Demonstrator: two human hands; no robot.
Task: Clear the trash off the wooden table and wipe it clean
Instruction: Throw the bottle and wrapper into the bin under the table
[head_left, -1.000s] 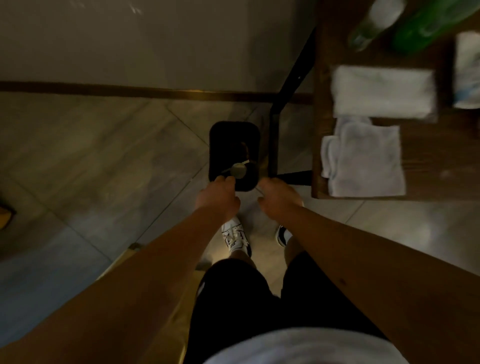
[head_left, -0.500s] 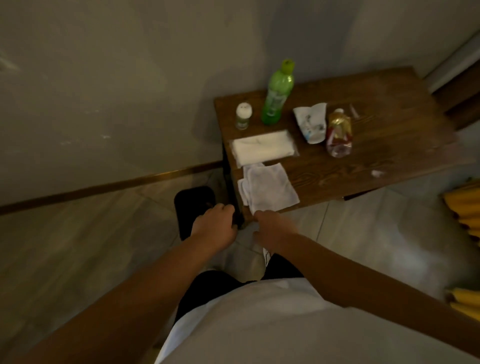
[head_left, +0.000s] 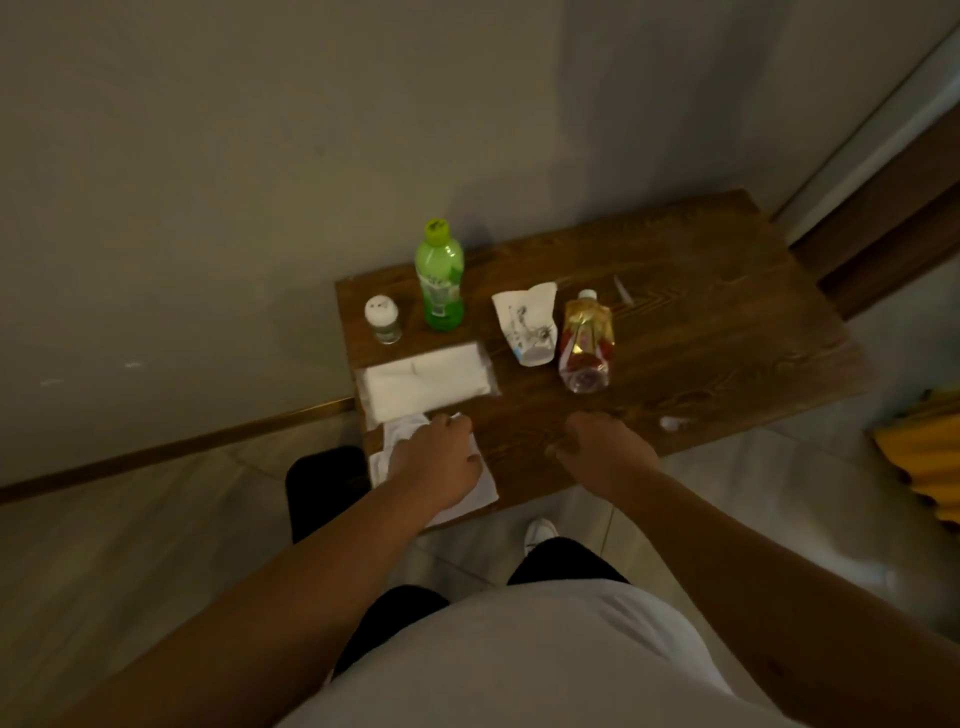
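we see a grey wall (head_left: 260, 182) above a brown baseboard (head_left: 171, 449), pale floor tiles (head_left: 130, 545), yellow ridged things (head_left: 922, 462) at right, and a white shoe (head_left: 539, 535).

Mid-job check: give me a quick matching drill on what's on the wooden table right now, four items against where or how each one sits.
Things:
1. green bottle
2. crushed bottle
3. white cloth
4. crumpled paper cup

Places or states:
A. under the left hand, at the table's near left corner
B. upright near the wall, right of the small white-capped jar
C. lying flattened, amber and red, right of the cup
D. lying on its side between the two bottles

Pairs: 1-B, 2-C, 3-A, 4-D
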